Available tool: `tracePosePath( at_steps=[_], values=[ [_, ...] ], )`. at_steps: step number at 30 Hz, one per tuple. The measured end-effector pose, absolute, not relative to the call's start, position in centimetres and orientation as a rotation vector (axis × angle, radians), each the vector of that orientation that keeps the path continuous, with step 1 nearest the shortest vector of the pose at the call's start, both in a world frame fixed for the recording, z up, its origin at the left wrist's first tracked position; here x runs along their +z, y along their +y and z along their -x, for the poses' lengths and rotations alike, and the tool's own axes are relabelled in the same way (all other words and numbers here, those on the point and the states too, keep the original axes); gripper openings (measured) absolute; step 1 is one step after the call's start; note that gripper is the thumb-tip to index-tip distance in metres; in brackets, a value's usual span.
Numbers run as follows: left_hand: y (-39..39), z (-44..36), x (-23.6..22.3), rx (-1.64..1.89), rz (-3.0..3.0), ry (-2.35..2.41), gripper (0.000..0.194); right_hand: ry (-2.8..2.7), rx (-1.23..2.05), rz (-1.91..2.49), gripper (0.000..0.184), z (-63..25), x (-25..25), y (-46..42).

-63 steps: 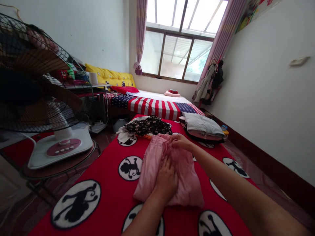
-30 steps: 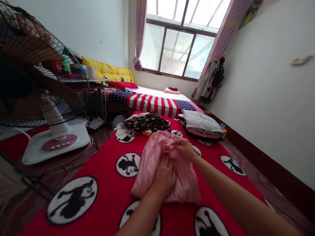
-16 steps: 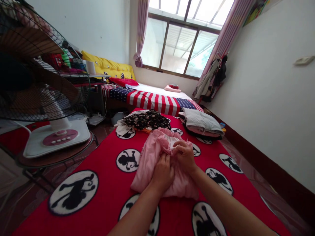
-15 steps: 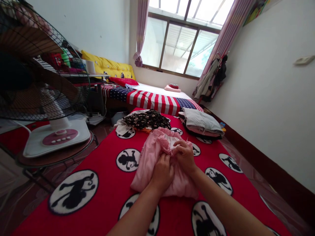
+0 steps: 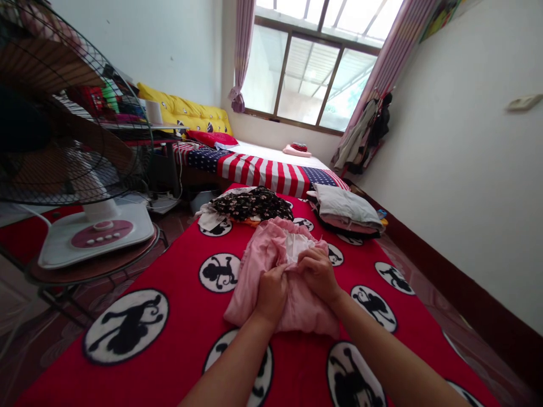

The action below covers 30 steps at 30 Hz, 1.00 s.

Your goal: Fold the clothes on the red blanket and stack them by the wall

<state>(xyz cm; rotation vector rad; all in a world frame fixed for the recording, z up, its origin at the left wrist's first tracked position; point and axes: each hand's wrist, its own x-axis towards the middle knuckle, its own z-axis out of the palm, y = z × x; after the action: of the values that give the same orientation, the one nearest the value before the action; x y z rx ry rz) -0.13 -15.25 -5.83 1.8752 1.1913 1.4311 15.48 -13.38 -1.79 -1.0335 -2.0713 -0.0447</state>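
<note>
A pink garment (image 5: 263,265) with a white lining lies bunched on a red blanket (image 5: 178,305) printed with black-and-white figures. My left hand (image 5: 270,294) is closed on the pink cloth near its middle. Right beside it, my right hand (image 5: 317,272) pinches the folded-back top edge of the same garment. The two hands touch each other. The white lining shows just above my fingers.
A black floral garment (image 5: 253,203) lies crumpled beyond the pink one. A stack of folded clothes (image 5: 345,210) sits at the far right of the blanket. A large fan (image 5: 85,169) stands on a stool at the left. A flag-patterned bed (image 5: 267,172) lies ahead, the wall at the right.
My right hand has drawn the garment's far edge back toward me until it met my left hand. My left hand went from flat to gripping. The white lining is now exposed.
</note>
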Motion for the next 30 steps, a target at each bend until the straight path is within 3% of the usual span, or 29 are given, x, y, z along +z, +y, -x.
tracePosePath(
  at_steps=[5,9,16,20,24,30],
  values=[
    [-15.4,0.2,-5.5,1.426,-1.875,1.216,0.033,-1.975,0.040,1.114,0.025,-15.7,-1.9,-13.4],
    [-15.6,0.0,-5.8,1.479,-1.860,1.203,0.050,-1.863,0.103,1.323,0.022,-15.7,-0.3,-10.8],
    [-15.3,-0.1,-6.3,1.489,-1.909,1.250,0.030,-1.689,-0.204,1.359,0.027,-13.8,1.5,-9.2],
    [-15.3,-0.2,-6.0,1.544,-1.914,1.182,0.027,-2.005,-0.096,1.195,0.025,-12.3,-0.9,-12.0],
    [-16.0,-0.1,-4.6,1.598,-2.005,1.180,0.032,-2.128,-0.005,1.217,0.036,-12.6,-3.0,-11.9],
    [-13.6,1.5,-1.4,1.206,-2.371,1.170,0.037,-2.228,-0.103,1.270,0.045,-13.5,-3.0,-11.2]
  ],
)
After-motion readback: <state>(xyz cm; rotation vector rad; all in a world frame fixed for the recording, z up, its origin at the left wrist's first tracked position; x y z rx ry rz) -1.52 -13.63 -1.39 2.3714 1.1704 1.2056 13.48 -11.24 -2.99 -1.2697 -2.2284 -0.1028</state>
